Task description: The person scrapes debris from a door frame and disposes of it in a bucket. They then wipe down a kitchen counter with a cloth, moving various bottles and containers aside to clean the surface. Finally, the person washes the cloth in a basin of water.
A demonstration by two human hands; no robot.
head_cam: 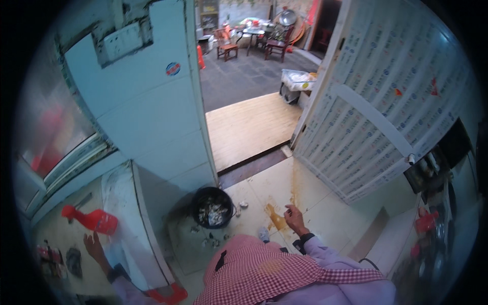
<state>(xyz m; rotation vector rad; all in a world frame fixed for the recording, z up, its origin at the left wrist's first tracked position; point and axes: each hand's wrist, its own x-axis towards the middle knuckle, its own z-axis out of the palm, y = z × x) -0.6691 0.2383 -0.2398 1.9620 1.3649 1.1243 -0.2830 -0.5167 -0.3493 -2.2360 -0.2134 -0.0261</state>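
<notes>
My left hand (94, 248) is over the counter at the lower left, its fingertips just below a red plastic bottle (102, 222) that lies on its side. The hand holds nothing that I can see; whether a fingertip touches the bottle I cannot tell. My right hand (294, 218) is in the air in front of my checked apron (263, 268), fingers partly bent and empty. Below it a brown liquid stain (275, 217) spreads over the floor tiles. Between the two hands, a black bucket (196, 216) with shell-like scraps stands on the floor.
Scraps (243, 204) lie around the bucket. A door (366, 126) covered in printed film stands open on the right. Beyond the doorway are a light wooden board (251, 127), a wooden chair (227, 47) and a table. A dark cloth-like item (74, 262) rests on the left counter.
</notes>
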